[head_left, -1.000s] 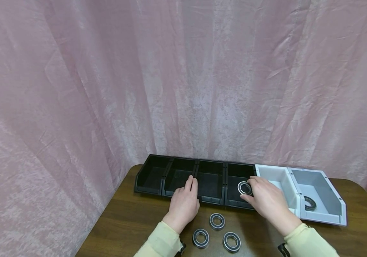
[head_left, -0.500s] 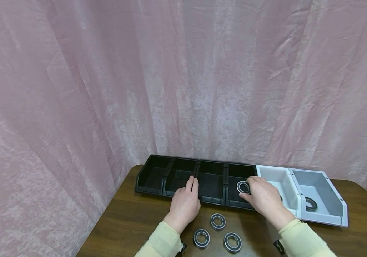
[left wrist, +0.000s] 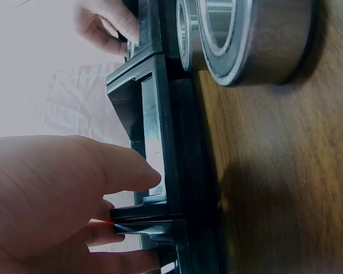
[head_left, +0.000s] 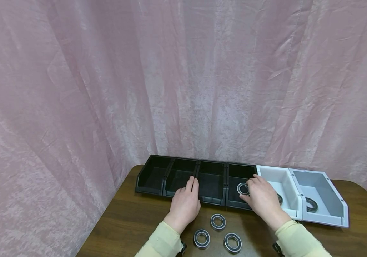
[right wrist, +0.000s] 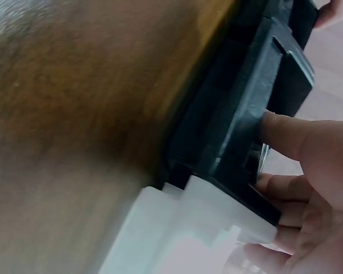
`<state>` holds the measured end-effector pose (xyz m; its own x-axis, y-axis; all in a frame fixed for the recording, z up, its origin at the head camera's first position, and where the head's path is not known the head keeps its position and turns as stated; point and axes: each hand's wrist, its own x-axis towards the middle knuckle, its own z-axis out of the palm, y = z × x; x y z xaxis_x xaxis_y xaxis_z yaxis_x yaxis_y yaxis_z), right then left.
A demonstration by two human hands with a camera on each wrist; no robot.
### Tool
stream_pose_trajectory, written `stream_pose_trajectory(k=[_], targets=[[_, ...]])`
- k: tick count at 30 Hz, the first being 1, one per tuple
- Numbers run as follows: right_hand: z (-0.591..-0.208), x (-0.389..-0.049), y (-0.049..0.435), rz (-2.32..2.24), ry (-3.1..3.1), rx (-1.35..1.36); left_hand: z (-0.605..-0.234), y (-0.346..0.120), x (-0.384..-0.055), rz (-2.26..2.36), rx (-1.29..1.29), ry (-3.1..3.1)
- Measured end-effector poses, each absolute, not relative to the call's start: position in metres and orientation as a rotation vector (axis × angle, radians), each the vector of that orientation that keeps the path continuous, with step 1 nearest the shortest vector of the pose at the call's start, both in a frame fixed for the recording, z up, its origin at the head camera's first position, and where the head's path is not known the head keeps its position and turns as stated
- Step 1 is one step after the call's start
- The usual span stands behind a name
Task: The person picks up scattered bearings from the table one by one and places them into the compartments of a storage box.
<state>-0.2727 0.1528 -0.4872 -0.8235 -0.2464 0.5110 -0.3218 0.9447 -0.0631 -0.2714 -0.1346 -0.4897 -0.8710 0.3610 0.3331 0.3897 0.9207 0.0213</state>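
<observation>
My right hand (head_left: 263, 195) reaches into the rightmost black bin (head_left: 235, 169). Its thumb and fingers pinch a metal ball bearing (head_left: 240, 189); in the right wrist view only a thin bright edge of the bearing (right wrist: 263, 157) shows between them. My left hand (head_left: 184, 206) rests with fairly straight fingers on the divider between two black bins, and holds nothing. On the wooden table in front lie three loose ball bearings: one nearer the bins (head_left: 217, 228), one at the left (head_left: 196, 242) and one at the right (head_left: 227, 246).
Several black bins stand in a row, the leftmost one (head_left: 152, 175) near the table's left end. A white bin (head_left: 294, 200) and a grey bin (head_left: 326, 196) continue the row rightward, each with a bearing inside. A pink curtain (head_left: 183, 89) hangs behind the table (head_left: 116, 221).
My right hand has shifted slightly left, and one finger now stands raised. The bearing has sunk a little in the black bin. The left hand stays put.
</observation>
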Motion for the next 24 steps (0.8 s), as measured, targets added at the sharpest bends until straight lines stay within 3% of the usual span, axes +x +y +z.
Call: stream_pose_trajectory(k=[24], targets=[[-0.496,-0.283,0.151,0.159,-2.673,0.378,-0.491,-0.136,-0.274,-0.107,-0.556,-2.745]])
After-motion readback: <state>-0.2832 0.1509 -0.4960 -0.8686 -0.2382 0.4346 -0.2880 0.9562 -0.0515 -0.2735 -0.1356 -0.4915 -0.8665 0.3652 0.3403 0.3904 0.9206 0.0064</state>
